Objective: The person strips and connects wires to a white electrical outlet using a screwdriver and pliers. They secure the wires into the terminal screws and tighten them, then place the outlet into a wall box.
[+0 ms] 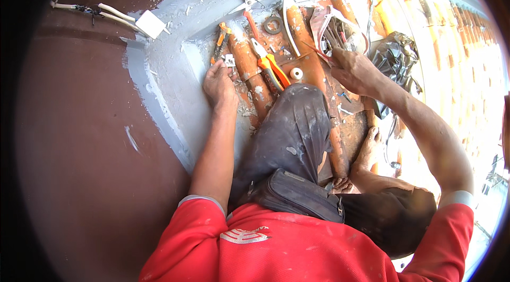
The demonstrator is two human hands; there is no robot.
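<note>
My left hand (220, 83) is closed in a pinch on a small white plastic piece (229, 60), beside the grey-painted edge. Just above it lies a utility knife (221, 41) with an orange and black handle. My right hand (355, 70) is closed around a slim, red, pointed tool (320, 52) whose exact kind I cannot make out. It reaches over an open pouch (340, 28) with several dark tools in it. Between my hands, pliers (272, 67) with orange and yellow handles lie on the clay tiles next to a small white spool (296, 73).
Red-handled snips (249, 2) and a roll of dark tape (273, 25) lie farther off. A black plastic bag (397, 58) sits at right. On the brown wall at left is a white box (151, 24) with cables. Rounded roof tiles (246, 52) carry loose debris.
</note>
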